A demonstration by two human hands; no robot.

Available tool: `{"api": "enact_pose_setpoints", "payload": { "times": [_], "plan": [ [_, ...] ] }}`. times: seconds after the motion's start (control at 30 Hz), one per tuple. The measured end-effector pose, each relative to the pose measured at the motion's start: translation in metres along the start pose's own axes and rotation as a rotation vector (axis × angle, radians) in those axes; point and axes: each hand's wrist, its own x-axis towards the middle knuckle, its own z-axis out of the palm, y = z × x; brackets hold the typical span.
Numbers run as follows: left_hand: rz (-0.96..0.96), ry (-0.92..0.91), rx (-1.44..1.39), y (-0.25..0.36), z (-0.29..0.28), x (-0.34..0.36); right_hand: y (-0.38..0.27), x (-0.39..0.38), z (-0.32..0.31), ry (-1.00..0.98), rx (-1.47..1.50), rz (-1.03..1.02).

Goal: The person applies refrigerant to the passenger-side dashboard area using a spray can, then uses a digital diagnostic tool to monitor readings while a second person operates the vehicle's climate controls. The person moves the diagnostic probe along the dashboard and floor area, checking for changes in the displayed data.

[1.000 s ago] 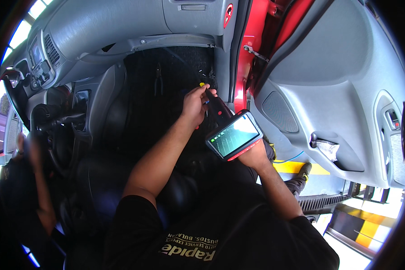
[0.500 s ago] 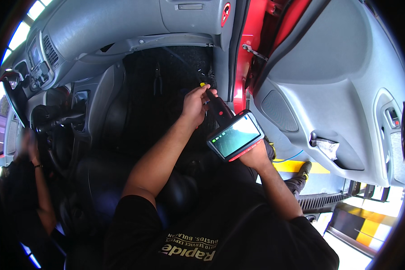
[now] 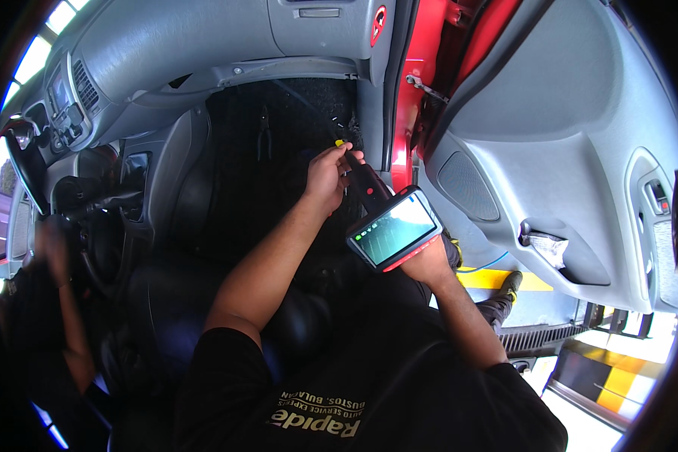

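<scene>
A handheld borescope with a lit screen (image 3: 395, 228), red trim and a dark body is held over the passenger footwell, its screen facing up. Behind the screen, my right hand (image 3: 427, 261) is closed round it; most of those fingers are hidden. At its slim front end, my left hand (image 3: 327, 177) pinches the thin dark probe cable. Just past these fingertips shows a small yellow piece (image 3: 340, 142). From there the cable seems to run forward toward the underside of the dashboard. Left of my left hand, a pair of pliers (image 3: 264, 135) lies on the black floor mat (image 3: 233, 169).
The grey dashboard (image 3: 196, 38) spans the front, with the centre console (image 3: 169, 162) at left. A blurred co-worker's arm (image 3: 71, 316) is by the steering wheel. The open door (image 3: 535, 166) stands at right, papers (image 3: 546, 247) in its pocket. A shoe (image 3: 511, 285) shows below.
The picture on the borescope's screen has shifted, and the device has moved very slightly. The co-worker's hand at the far left has moved a little. My hands keep the same hold.
</scene>
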Motion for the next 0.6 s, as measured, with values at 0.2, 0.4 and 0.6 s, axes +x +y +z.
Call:
{"api": "enact_pose_setpoints", "payload": {
  "times": [0.2, 0.4, 0.6],
  "plan": [
    [0.000, 0.008, 0.008, 0.0008, 0.0016, -0.0019, 0.0008, -0.0014, 0.0003, 0.004, 0.044, 0.021],
    [-0.009, 0.007, -0.002, -0.0005, 0.0001, -0.0008, 0.0018, -0.0018, 0.0018, 0.043, 0.002, -0.008],
    [-0.001, 0.003, -0.001, -0.0013, -0.0008, -0.0003, -0.0065, 0.0007, -0.0047, 0.024, 0.036, 0.022]
  ]
}}
